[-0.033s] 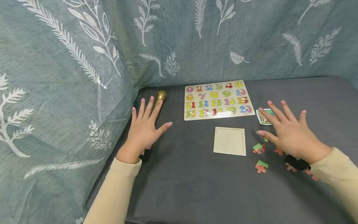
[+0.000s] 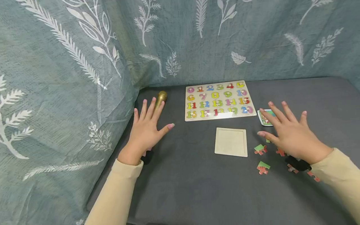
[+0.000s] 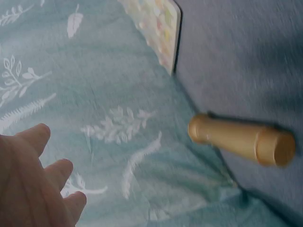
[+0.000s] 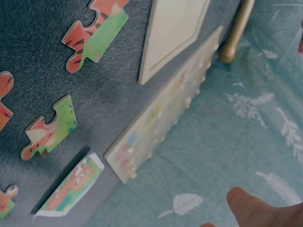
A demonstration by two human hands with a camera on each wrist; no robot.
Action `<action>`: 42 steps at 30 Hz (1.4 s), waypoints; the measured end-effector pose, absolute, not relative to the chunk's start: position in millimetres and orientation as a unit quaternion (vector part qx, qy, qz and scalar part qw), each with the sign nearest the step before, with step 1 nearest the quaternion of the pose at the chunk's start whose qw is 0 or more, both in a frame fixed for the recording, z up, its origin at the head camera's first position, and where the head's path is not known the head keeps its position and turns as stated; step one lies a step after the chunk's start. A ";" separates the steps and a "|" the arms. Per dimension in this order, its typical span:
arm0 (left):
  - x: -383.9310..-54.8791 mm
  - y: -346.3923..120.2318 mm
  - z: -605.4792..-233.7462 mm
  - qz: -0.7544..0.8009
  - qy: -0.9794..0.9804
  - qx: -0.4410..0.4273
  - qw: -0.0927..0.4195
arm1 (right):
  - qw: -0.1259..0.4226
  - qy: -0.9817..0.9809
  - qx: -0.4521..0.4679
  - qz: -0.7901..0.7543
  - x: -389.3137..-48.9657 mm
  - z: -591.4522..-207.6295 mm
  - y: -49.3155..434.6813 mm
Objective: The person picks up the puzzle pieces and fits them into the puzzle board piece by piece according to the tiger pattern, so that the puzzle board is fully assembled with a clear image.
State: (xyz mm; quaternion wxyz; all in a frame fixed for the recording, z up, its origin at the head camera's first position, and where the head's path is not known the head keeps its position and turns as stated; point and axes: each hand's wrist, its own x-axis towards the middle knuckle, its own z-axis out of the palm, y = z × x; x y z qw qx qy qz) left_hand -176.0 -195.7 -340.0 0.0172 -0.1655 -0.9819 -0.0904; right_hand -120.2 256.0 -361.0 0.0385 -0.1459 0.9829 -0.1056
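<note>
My left hand (image 2: pixel 144 131) hovers palm down with fingers spread and holds nothing. Its fingers partly cover a golden-brown, rounded-end rod (image 2: pixel 162 96), whose waisted shape (image 3: pixel 241 138) shows fully in the left wrist view. On the right, my right hand (image 2: pixel 295 134) is likewise spread over the table, holding nothing. Beneath and beside it lie several loose jigsaw pieces (image 2: pixel 262 167), orange and green, some hidden by the hand and wrist. Tiger-like stripes show on one jigsaw piece (image 4: pixel 102 40). A small picture card (image 4: pixel 71 187) sits past the right fingertips, partly covered in the head view.
Between the hands lies a shallow, pale wooden puzzle tray (image 2: pixel 230 142). Behind it is a number peg board (image 2: pixel 187 119) filled with coloured numerals. A grey cloth covers the table (image 2: pixel 197 187). Green leaf-print curtain (image 2: pixel 191 59) hangs along the back and left edges.
My left hand has shifted very slightly to the right. The right hand and the objects stay where they were.
</note>
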 end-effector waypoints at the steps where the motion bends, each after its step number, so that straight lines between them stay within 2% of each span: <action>1: -177.5 -192.5 -341.5 -0.092 -0.981 -0.170 0.018 | 0.039 0.983 -0.144 -0.104 -120.2 -361.3 257.7; 5: -182.5 -177.3 -345.8 -0.101 -0.977 -0.188 0.021 | 0.019 0.984 -0.140 -0.108 -120.8 -360.6 263.9; 9: -186.0 -156.0 -351.9 -0.132 -0.965 -0.228 0.016 | -0.051 0.978 -0.158 -0.129 -122.8 -359.8 268.2; 11: -187.0 -141.3 -359.5 -0.162 -0.952 -0.261 -0.005 | -0.072 0.972 -0.173 -0.142 -123.4 -363.0 268.6; 13: -187.6 -125.8 -369.4 -0.186 -0.935 -0.297 -0.047 | -0.063 0.967 -0.194 -0.155 -124.8 -369.5 266.9; 17: -191.5 -97.8 -393.6 -0.212 -0.905 -0.335 -0.152 | 0.001 0.962 -0.216 -0.167 -125.6 -387.7 258.2; 21: -199.7 -80.0 -414.0 -0.226 -0.887 -0.350 -0.197 | 0.018 0.959 -0.216 -0.184 -123.0 -402.2 254.2; 24: -204.2 -73.3 -422.4 -0.230 -0.880 -0.361 -0.205 | 0.017 0.956 -0.205 -0.210 -121.7 -406.5 255.4; 28: -205.7 -71.4 -429.5 -0.214 -0.879 -0.372 -0.207 | 0.042 0.944 -0.187 -0.270 -124.0 -403.2 252.8; 35: -203.8 -75.5 -437.7 -0.193 -0.891 -0.371 -0.177 | 0.084 0.916 -0.208 -0.333 -149.6 -392.1 210.4; 42: -197.1 -68.8 -438.1 -0.176 -0.907 -0.343 -0.166 | 0.120 0.910 -0.195 -0.346 -164.3 -402.2 182.9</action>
